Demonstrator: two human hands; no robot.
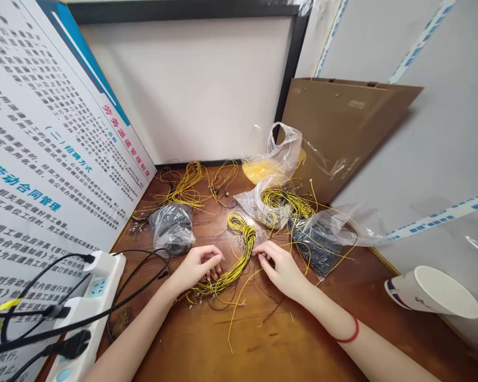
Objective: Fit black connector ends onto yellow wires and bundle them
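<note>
A bundle of thin yellow and black wires (245,249) lies on the wooden table in a curve, looped at its far end. Beside the near end of this bundle is my left hand (201,268), its fingers curled in with the thumb against them. My right hand (279,269) is on the other side of the bundle, thumb and fingers pinched close to its strands. Whatever either hand's fingers hold is too small or hidden to make out. A loose yellow wire (235,318) trails over the table between the hands.
Behind are more yellow wires (187,185), a bag of yellow pieces (258,171) and a coiled wire bundle (287,200). Bags of black parts (173,228) (316,244) flank the hands. A power strip (97,302) with black cables stands left, a paper cup (434,292) right.
</note>
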